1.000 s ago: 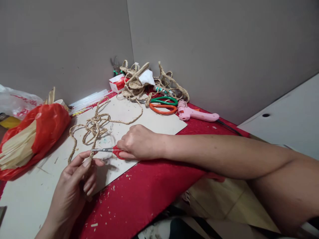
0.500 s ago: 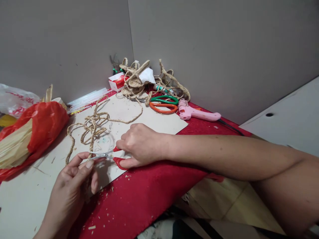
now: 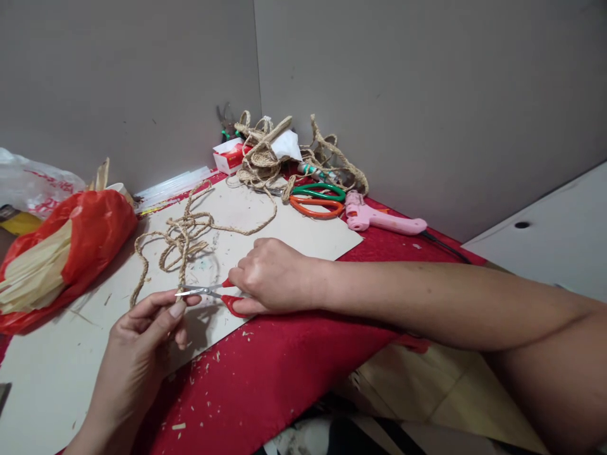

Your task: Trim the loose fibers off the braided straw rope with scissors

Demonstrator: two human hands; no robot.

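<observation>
The grip of the left hand (image 3: pixel 140 341) hides the near part of the rope (image 3: pixel 184 262). Far off, a pile (image 3: pixel 260 165) partly covers the blades of the big scissors (image 3: pixel 317 213). At left, the view's edge crops the red bag (image 3: pixel 107 215) and a dark, unidentifiable thing (image 3: pixel 4 395).

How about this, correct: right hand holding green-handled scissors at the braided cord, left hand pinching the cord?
No, the colour is wrong: the head view shows the right hand holding red-handled scissors at the braided cord. The left hand pinching the cord stands.
</observation>
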